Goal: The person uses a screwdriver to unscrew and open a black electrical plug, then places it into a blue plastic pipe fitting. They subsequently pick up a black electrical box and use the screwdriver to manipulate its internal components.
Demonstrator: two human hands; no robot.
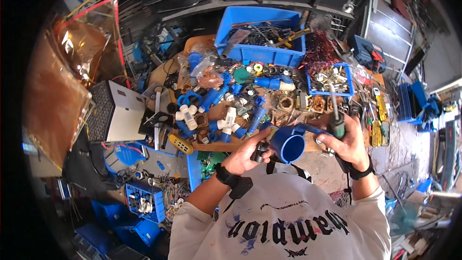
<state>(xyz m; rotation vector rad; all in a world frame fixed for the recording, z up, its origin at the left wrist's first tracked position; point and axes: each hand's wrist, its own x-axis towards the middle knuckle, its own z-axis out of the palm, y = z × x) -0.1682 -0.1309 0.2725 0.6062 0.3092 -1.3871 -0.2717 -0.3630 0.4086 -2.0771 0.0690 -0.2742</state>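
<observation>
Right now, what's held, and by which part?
The left hand holds the blue tubular fitting by its left side; hold on the black piece is unclear. The right hand grips a screwdriver-like tool by its green handle.

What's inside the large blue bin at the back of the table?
Inside the large blue bin, a jumble of thin dark pieces shows, with a yellow piece toward the right. The pile covers the bottom, so what lies underneath cannot be seen.

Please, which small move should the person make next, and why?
Probably turn the green-handled tool in the right hand toward the blue fitting: its shaft points away from the body, not at the fitting, while the left hand supports the fitting's left side.
</observation>
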